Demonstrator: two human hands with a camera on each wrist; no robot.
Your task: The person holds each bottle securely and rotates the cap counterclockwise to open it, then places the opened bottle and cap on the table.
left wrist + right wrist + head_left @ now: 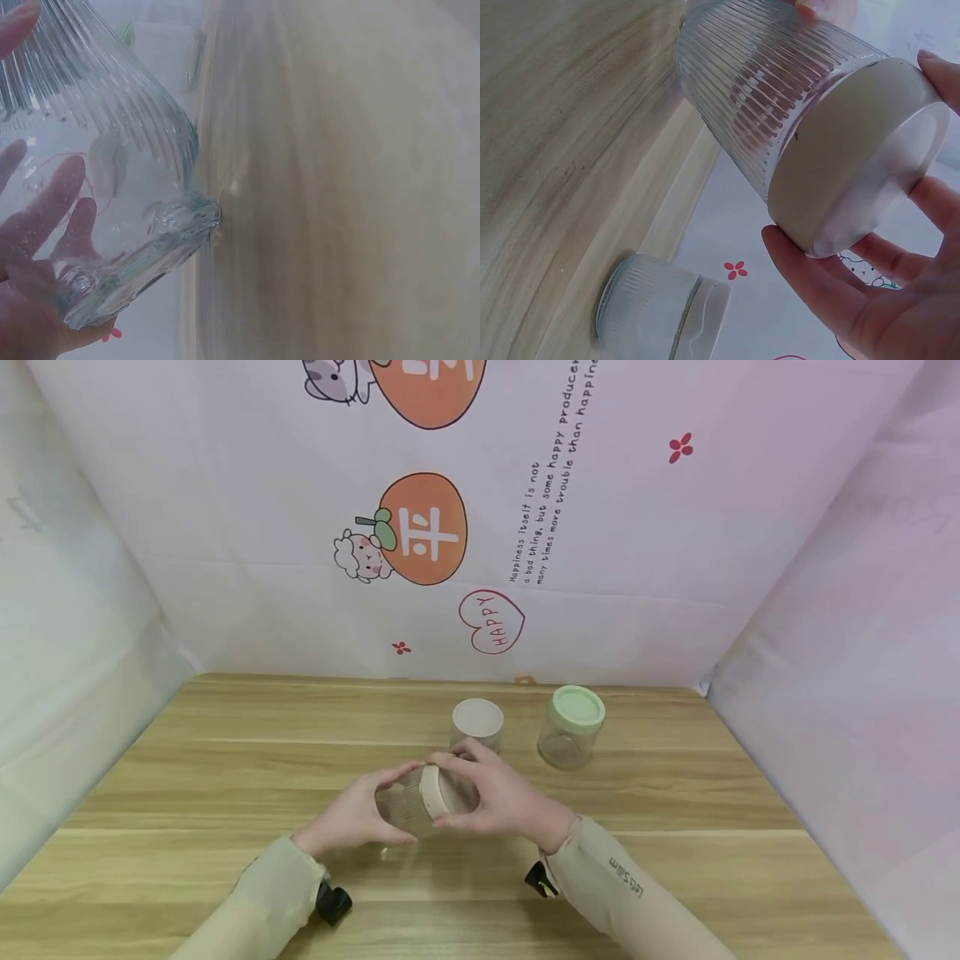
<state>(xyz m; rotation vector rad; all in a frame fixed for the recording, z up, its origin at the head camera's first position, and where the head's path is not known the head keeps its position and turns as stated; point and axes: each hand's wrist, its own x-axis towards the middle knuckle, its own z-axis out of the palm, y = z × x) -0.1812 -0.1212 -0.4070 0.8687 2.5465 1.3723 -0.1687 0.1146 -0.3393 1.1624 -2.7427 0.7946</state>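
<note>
A ribbed clear glass jar [405, 803] with a beige lid [432, 792] is tipped on its side over the table, its lid toward the right. My left hand [351, 815] grips the glass near the base, thumb and fingers spread round it. In the left wrist view, its fingers show through the thick glass bottom [146, 262]. My right hand [504, 797] holds the lid by its rim with thumb and fingertips. The right wrist view shows the lid [855, 150] seated on the jar's mouth, with bare glass [735, 67] visible inside.
Behind the hands stands a jar with a white lid [477, 718], partly hidden by my right hand. A jar with a pale green lid [576, 708] stands further right. The wood-grain table [247, 735] meets a printed white cloth [600, 635] at the back.
</note>
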